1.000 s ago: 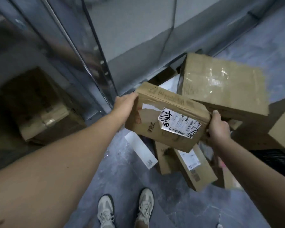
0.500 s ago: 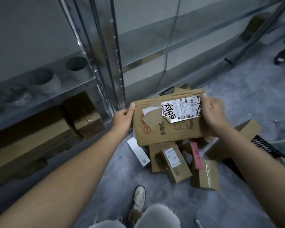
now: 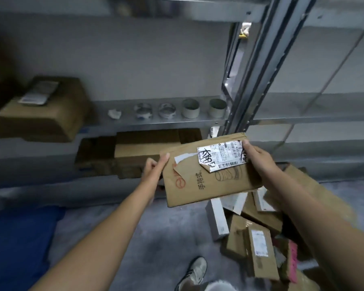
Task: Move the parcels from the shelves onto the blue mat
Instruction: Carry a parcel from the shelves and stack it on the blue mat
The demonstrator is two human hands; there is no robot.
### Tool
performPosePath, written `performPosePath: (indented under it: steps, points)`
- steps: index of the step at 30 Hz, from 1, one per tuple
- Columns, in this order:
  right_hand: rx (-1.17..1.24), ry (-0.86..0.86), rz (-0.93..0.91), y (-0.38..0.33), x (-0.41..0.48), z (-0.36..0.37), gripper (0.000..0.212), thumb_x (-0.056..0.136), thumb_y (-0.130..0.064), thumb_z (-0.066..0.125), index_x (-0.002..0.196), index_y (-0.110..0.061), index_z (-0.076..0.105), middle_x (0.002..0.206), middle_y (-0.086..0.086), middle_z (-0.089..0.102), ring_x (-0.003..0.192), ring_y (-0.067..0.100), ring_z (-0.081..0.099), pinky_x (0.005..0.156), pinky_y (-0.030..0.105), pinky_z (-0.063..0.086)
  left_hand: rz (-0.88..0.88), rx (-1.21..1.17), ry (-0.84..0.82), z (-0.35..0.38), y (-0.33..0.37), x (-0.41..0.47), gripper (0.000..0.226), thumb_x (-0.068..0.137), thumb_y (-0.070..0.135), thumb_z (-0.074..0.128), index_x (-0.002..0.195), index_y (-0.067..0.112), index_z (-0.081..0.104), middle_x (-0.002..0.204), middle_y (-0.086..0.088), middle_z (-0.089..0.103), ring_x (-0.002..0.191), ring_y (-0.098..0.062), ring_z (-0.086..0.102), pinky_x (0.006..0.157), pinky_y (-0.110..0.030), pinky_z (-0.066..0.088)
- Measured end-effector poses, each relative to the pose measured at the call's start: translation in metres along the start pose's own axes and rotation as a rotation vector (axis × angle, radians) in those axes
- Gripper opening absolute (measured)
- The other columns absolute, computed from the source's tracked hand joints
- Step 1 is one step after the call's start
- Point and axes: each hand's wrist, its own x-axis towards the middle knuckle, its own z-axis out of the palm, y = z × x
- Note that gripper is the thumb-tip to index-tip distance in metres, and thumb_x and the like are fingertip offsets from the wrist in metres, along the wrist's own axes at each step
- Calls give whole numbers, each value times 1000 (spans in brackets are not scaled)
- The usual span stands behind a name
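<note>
A flat cardboard parcel point(image 3: 208, 181) with a torn white shipping label is held up in front of me between both hands. My left hand point(image 3: 155, 168) grips its left edge, thumb on top. My right hand point(image 3: 257, 159) grips its upper right corner over the label. The blue mat point(image 3: 19, 238) lies on the floor at the lower left. More cardboard parcels sit on the shelves: a large one point(image 3: 44, 110) at the left on the middle shelf, and others point(image 3: 135, 152) on the shelf below, behind the held parcel.
A heap of parcels point(image 3: 254, 234) lies on the grey floor at the lower right. Tape rolls point(image 3: 190, 108) line the middle shelf. A metal shelf upright point(image 3: 252, 80) stands right of centre. My shoe point(image 3: 194, 271) shows at the bottom.
My view has swung left from the floor heap toward the shelves, and the blue mat has come into sight. The parcel stays in both hands, carried leftward and higher.
</note>
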Motion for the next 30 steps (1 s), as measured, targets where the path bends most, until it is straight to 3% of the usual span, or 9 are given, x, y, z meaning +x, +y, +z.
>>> performPosePath:
  steps: [3,6,10,14,17,20,24,27,30]
  points:
    - [-9,-126,-67,-47,-15,51,49,83,-73,52,98,-29,66,97,-11,66,91,14,60,77,32,44,1,-88,70,-70,6,-21,58,65,75,65,80,23,44,95,-2,64,99,-26,58,88,-44,45]
    - [-27,-268,-142,-86,-33,97,40,84,-68,54,89,-31,68,98,-9,71,89,16,65,74,31,47,-19,-203,96,-127,15,-44,72,54,81,65,104,30,53,117,-1,61,112,-22,55,98,-46,45]
    - [-69,-376,-219,-124,-51,135,40,89,-61,55,86,-24,71,91,-4,75,78,17,71,67,27,48,-66,-226,40,-180,26,-73,82,51,83,63,119,37,62,120,-2,65,114,-22,57,80,-36,48]
    - [107,-496,-290,-149,-66,167,32,85,-52,65,108,-30,73,113,-1,73,83,9,71,62,24,49,-18,-268,212,-223,20,-90,54,69,83,48,101,46,70,106,1,73,104,-20,62,74,-36,48]
    - [85,-540,-379,-166,-75,203,67,81,-58,67,141,-38,47,150,0,42,120,16,53,87,35,51,-5,-390,324,-251,7,-104,58,69,85,44,95,42,73,98,-3,76,92,-22,69,69,-36,54]
    - [-25,-708,-294,-173,-97,248,126,54,-80,72,154,-38,8,164,2,9,147,33,21,114,62,25,20,-507,465,-265,4,-116,65,64,85,51,102,36,71,96,-6,73,92,-27,66,71,-41,56]
    - [84,-808,-127,-169,-124,302,155,41,-70,85,149,-39,-21,161,10,20,140,39,35,108,65,34,60,-591,547,-269,7,-130,73,66,86,50,117,35,62,110,-9,71,103,-32,65,83,-52,56]
    - [157,-1025,64,-145,-139,331,139,47,-69,86,150,-41,-3,146,9,47,124,40,53,93,69,45,58,-626,592,-271,-1,-139,70,70,84,50,123,39,53,120,-7,67,109,-29,63,84,-52,57]
    - [164,-1092,51,-133,-150,353,129,53,-69,84,150,-41,3,136,-2,56,116,30,60,83,67,50,16,-569,592,-278,-9,-153,50,75,81,48,114,48,49,123,-1,60,108,-22,60,76,-48,57]
